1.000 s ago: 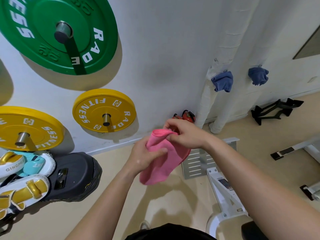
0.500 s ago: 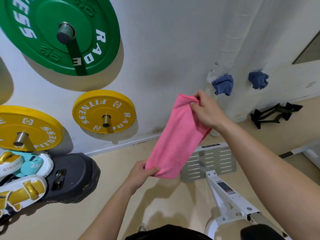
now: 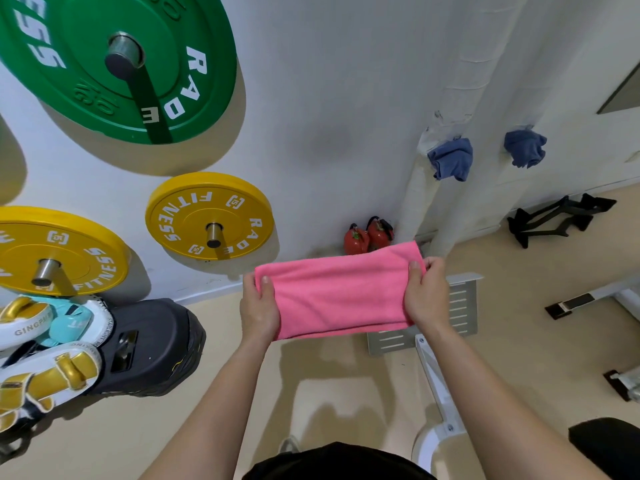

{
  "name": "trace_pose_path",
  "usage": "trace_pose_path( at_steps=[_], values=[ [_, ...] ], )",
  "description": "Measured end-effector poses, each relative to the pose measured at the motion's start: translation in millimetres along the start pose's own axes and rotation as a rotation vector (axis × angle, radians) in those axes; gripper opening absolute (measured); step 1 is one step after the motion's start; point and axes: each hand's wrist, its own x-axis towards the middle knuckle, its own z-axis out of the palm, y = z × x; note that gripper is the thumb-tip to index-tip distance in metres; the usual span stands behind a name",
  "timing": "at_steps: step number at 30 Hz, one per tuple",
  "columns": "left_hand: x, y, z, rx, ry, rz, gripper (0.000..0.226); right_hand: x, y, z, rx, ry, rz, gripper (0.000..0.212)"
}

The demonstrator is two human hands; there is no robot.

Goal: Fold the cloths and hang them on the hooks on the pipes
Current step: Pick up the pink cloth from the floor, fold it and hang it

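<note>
The pink cloth [image 3: 341,292] is a soft, fleecy band, folded into a long narrow strip with a doubled edge along its lower side; it is held up in the air in front of me, above the beige floor [image 3: 346,393] and just short of the white wall [image 3: 329,98]; its long axis runs sideways from my left to my right, with the right end tilted a little higher and farther from me than the left; my left hand [image 3: 259,308] grips the left end, thumb [image 3: 266,289] lying on the near face and the fingers curled behind; my right hand [image 3: 424,294] grips the right end in the same way, thumb [image 3: 415,271] on the near face; both forearms reach forward, wrists roughly level, the cloth pulled fairly flat between them; beyond the right end stand two red fire extinguishers [image 3: 369,235] at the foot of the wall; beside them rise two white wrapped pipes [image 3: 415,202], and a crumpled blue cloth [image 3: 450,159] hangs on the nearer pipe, with a second blue cloth [image 3: 524,147] hanging well to its right; on the wall to my left sit a green weight plate [image 3: 86,64] and two yellow weight plates [image 3: 211,216] on pegs.
</note>
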Motion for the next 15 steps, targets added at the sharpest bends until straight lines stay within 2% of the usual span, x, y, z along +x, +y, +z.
trace_pose_path(
  at_steps=[4,7,10,12,15],
  values=[
    [3,1,4,0.243,0.043,0.169,0.020,-6,17,0,-0.019,-0.008,0.069,0.023],
    [6,6,7,0.295,0.022,0.219,0.021,-6,29,2,-0.039,-0.038,0.109,0.037],
    [8,10,6,0.315,-0.002,0.258,0.022,-6,41,3,-0.067,-0.079,0.112,0.034],
    [12,8,5,0.332,-0.022,0.253,0.024,-7,43,4,-0.026,-0.077,0.118,0.028],
    [17,5,5,0.354,-0.052,0.148,0.027,-11,38,3,0.021,-0.012,0.101,0.021]
  ],
)
